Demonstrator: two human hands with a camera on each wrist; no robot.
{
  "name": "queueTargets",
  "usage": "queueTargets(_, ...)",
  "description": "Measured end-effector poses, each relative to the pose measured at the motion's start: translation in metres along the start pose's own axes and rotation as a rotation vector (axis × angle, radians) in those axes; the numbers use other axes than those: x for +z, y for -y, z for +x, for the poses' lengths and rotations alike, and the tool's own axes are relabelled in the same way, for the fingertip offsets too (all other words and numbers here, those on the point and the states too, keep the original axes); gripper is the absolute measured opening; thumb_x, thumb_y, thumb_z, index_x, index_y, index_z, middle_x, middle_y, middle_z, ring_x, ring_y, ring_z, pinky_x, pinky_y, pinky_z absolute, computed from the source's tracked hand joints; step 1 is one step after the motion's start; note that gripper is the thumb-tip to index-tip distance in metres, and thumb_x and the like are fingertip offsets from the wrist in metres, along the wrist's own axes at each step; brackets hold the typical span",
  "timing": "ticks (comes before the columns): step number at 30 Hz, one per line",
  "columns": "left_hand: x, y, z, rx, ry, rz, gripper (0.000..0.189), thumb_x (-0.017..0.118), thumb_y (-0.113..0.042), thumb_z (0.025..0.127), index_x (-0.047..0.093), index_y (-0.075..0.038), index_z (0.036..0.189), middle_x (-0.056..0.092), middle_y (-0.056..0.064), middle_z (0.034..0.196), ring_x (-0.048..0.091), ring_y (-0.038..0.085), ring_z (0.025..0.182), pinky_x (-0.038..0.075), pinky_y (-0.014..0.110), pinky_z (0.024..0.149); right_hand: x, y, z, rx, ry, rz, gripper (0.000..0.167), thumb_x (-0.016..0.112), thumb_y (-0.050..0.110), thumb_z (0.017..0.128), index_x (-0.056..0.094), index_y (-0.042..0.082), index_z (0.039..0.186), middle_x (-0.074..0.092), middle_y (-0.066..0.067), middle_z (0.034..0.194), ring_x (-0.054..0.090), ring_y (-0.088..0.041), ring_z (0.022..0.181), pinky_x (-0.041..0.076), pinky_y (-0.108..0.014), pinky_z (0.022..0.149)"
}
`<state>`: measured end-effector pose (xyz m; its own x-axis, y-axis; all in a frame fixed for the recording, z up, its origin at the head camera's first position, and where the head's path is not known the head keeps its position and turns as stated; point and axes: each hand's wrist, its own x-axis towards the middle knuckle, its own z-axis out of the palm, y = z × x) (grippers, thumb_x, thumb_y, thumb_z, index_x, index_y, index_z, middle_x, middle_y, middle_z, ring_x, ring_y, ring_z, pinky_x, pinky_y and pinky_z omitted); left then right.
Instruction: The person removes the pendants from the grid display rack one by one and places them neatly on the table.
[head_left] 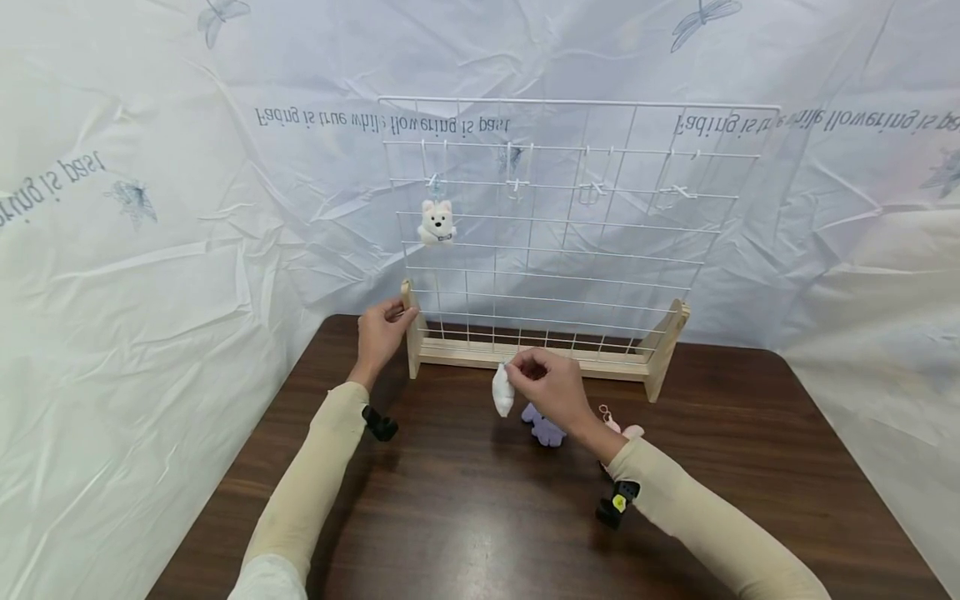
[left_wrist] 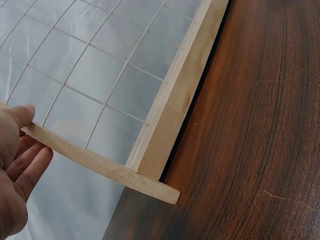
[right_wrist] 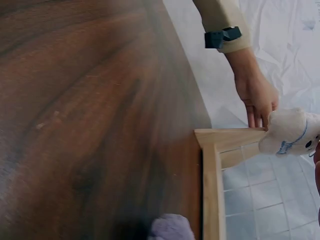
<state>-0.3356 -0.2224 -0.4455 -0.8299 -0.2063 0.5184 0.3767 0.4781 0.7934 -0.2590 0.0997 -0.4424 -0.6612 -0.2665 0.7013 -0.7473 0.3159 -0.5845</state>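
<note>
In the head view my right hand (head_left: 551, 387) pinches a small white plush charm (head_left: 503, 392) by its top, so it hangs above the table in front of the rack. The right wrist view shows that plush (right_wrist: 290, 132) with a blue ribbon and a dark eye, only the edge of the hand in sight. My left hand (head_left: 381, 335) holds the upper end of the rack's left wooden upright (left_wrist: 80, 152), thumb on one side and fingers on the other. A white dog plush (head_left: 437, 223) hangs from the leftmost hook of the white wire rack (head_left: 562, 221).
A purple plush (head_left: 547, 429) lies on the dark wooden table (head_left: 450, 508) below my right hand. Beside it, partly hidden by my right wrist, is a pink plush (head_left: 633, 432). Several white hooks (head_left: 592, 190) stick out from the rack. Pale printed sheeting (head_left: 187, 333) surrounds the table.
</note>
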Motion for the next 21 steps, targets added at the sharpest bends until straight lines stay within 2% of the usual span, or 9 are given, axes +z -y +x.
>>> queueTargets(7, 0.0, 0.0, 0.0, -0.016, 0.006, 0.004, 0.037, 0.075, -0.025, 0.096, 0.072, 0.0, 0.124, 0.074, 0.02, 0.115, 0.074, 0.03, 0.105, 0.061, 0.045, 0.088, 0.01, -0.004, -0.016, 0.023, 0.032, -0.014, 0.008, 0.075, 0.011, 0.091, 0.074, 0.017, 0.086, 0.069, 0.008, 0.074, 0.059, -0.005, 0.061, 0.051, -0.021, 0.054)
queueTargets(21, 0.0, 0.0, 0.0, -0.006, 0.011, 0.004, 0.039, 0.075, -0.026, 0.096, 0.071, 0.001, 0.125, 0.074, 0.02, 0.116, 0.073, 0.029, 0.106, 0.061, 0.044, 0.089, 0.031, -0.007, -0.036, 0.133, 0.1, -0.101, 0.013, 0.076, 0.013, 0.091, 0.072, 0.021, 0.081, 0.066, 0.014, 0.072, 0.061, 0.0, 0.064, 0.054, -0.02, 0.059)
